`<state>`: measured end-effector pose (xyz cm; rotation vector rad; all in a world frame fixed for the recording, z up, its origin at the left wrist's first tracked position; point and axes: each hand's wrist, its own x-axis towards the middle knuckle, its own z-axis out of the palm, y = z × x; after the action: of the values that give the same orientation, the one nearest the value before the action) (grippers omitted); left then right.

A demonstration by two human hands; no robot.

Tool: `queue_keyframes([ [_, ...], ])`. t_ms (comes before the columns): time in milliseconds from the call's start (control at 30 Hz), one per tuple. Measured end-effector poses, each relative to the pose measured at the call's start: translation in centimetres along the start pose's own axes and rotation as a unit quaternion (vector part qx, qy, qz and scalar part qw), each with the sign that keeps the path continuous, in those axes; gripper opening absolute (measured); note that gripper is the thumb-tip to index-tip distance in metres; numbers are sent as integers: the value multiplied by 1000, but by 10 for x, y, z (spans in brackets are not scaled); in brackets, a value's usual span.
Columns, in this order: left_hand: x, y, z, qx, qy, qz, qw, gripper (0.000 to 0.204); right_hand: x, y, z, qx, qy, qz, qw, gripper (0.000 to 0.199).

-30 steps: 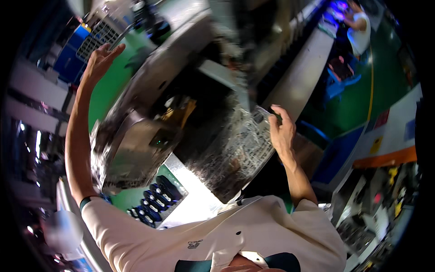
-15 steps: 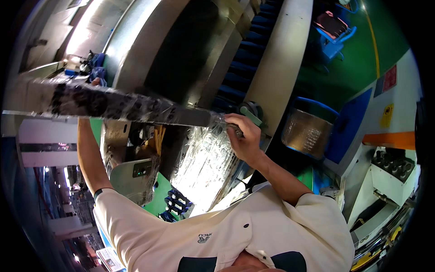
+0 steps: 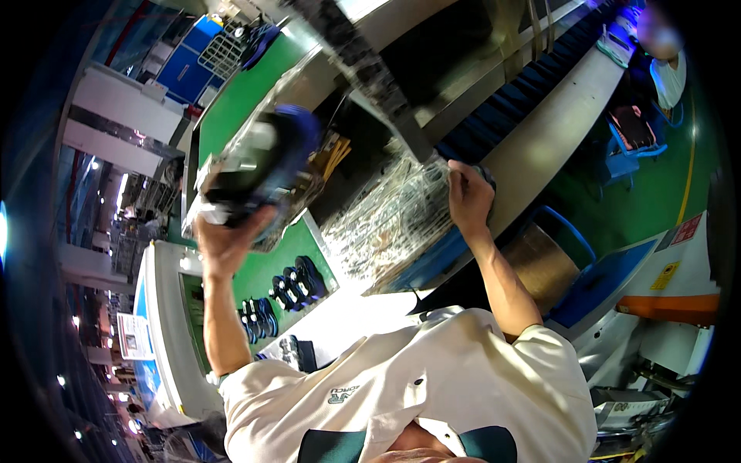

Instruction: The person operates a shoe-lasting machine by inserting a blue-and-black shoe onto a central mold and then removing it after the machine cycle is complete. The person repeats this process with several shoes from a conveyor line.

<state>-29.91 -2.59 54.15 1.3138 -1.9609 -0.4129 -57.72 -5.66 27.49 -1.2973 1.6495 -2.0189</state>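
Observation:
My left hand (image 3: 229, 241) is raised on the left, its fingers closed around a dark shoe (image 3: 270, 166) with a blue edge. Motion smears the shoe, so its details are lost. My right hand (image 3: 471, 199) is at the near end of a plastic-wrapped bar (image 3: 378, 81), fingers curled. A dark rounded thing shows partly behind that hand; whether the fingers grip it or the bar end is hidden. Below the bar, between my hands, lies a surface wrapped in shiny clear plastic (image 3: 386, 220).
A conveyor with a dark ribbed belt (image 3: 509, 108) runs to the upper right, beside a pale ledge (image 3: 548, 104). Several dark shoes (image 3: 297, 282) stand at lower left. A brown bin (image 3: 536, 266) in a blue frame is at my right. Another person (image 3: 668, 73) sits far right.
My left hand has come back from beyond the wrapped bar and now carries a shoe. The view has turned, so the bar slants upward. My right hand stays by the bar's end.

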Motion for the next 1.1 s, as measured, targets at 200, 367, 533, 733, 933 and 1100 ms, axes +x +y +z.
queue_keyframes([
  [200, -12, -36, 62, 11, -286, 124, 950, 67, -2, -13, -5, -50, -17, -19, 998, 19],
  [367, 11, -94, 93, -107, -427, 110, 891, 63, -30, -12, -19, -80, -51, 24, 995, 33],
  [533, 3, -114, 104, -59, -363, 184, 912, 73, -36, -90, -46, -90, -114, 34, 989, 48],
  [733, -15, -139, 122, -83, -184, 317, 926, 77, 8, -208, 12, -191, -421, -171, 870, 73],
  [933, -21, -145, 127, -126, -115, 334, 927, 74, -10, -166, 47, -277, -491, -61, 824, 72],
  [1100, -46, -151, 129, -83, -9, 323, 943, 70, -32, -173, 46, -350, -441, -108, 819, 68],
])
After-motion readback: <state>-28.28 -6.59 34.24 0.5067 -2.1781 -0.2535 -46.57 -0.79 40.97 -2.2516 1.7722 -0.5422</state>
